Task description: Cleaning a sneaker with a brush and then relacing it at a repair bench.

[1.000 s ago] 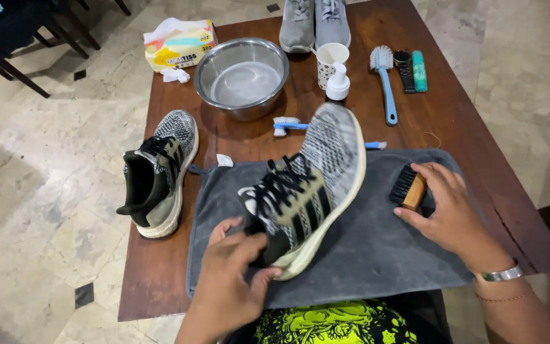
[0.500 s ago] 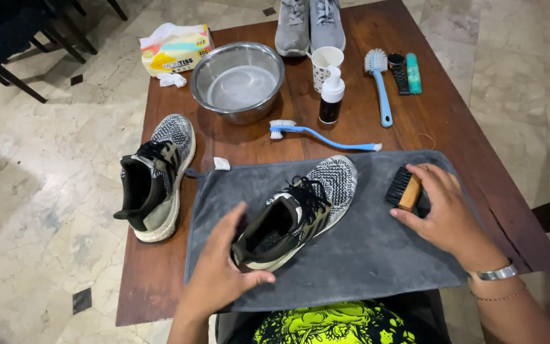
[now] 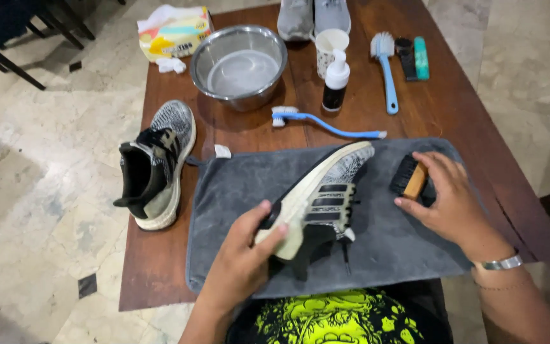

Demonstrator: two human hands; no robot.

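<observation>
Left hand point(image 3: 240, 264) grips knit sneaker point(image 3: 316, 200) by heel, tipped sole-side up on grey towel point(image 3: 383, 248) at near tabletop edge; right hand point(image 3: 450, 204) closes on wooden brush point(image 3: 410, 178), towel shielding tabletop.

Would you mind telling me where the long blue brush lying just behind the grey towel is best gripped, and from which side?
Probably the thin handle of the long blue brush, near its middle, taken from above. It lies flat on the table, bristle head toward the steel bowl, tail pointing right. The handle's middle has bare wood on both sides, while the head sits close to the bowl and the small bottle.
</observation>
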